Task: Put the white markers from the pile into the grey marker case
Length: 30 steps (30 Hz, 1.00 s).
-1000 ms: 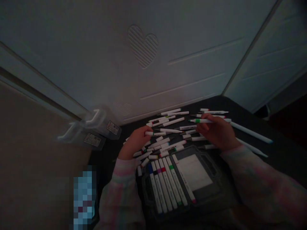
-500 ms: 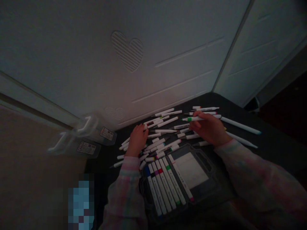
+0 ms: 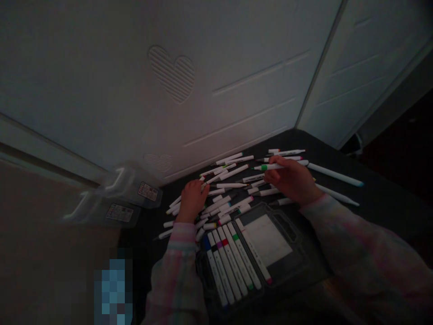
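Note:
My right hand (image 3: pixel 293 179) is closed on a white marker with a green band (image 3: pixel 270 167). Its uncapped tip points left, above the other markers. On the left side of the pile, my left hand (image 3: pixel 193 199) rests low with fingers bent and thumb apart, touching or just over loose white markers (image 3: pixel 221 175); nothing is plainly held. Many markers lie uncapped, with separate caps such as an orange-ended one (image 3: pixel 274 150) among them. In front sits an open clear case (image 3: pixel 292 225) with several capped markers (image 3: pixel 233 264) side by side and one pink-ended marker (image 3: pixel 253 250) near its hinge.
All of this lies on a dark tabletop (image 3: pixel 382 203) against a white panel with embossed hearts (image 3: pixel 174 74). Two clear plastic cases with labels (image 3: pixel 148 191) stand at the left edge. A pixelated blue patch (image 3: pixel 115 289) shows at lower left.
The whole view has shifted slightly. My right hand still grips the green-banded marker in nearly the same place, and my left hand stays at the left of the pile.

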{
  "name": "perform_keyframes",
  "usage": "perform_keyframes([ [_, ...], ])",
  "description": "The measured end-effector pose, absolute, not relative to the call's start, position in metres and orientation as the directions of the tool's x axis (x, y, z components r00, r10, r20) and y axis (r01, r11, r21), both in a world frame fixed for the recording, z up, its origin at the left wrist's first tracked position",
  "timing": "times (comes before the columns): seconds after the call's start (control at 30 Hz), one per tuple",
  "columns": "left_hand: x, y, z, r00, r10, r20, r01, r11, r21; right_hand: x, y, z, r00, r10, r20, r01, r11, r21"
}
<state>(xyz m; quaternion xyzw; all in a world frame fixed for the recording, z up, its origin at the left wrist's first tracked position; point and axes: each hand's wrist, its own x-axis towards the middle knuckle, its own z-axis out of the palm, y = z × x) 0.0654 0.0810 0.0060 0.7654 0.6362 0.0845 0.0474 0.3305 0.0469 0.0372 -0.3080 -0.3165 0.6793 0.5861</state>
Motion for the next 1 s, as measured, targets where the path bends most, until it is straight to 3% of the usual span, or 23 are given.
perform_keyframes([
  [0.6,0.067,0.081,0.001,0.110,0.990,0.088,0.936,-0.133,0.326,0.329,0.047,0.037,-0.106,0.992,-0.064,-0.545,-0.111,-0.831],
  [0.83,0.068,0.080,0.019,0.045,0.983,0.175,0.808,-0.139,0.572,0.330,0.047,0.038,-0.095,0.994,-0.054,-0.518,-0.096,-0.850],
  [1.0,0.071,0.075,0.032,-0.021,0.987,0.157,0.573,-0.117,0.811,0.330,0.047,0.037,-0.110,0.992,-0.065,-0.558,-0.116,-0.821],
])
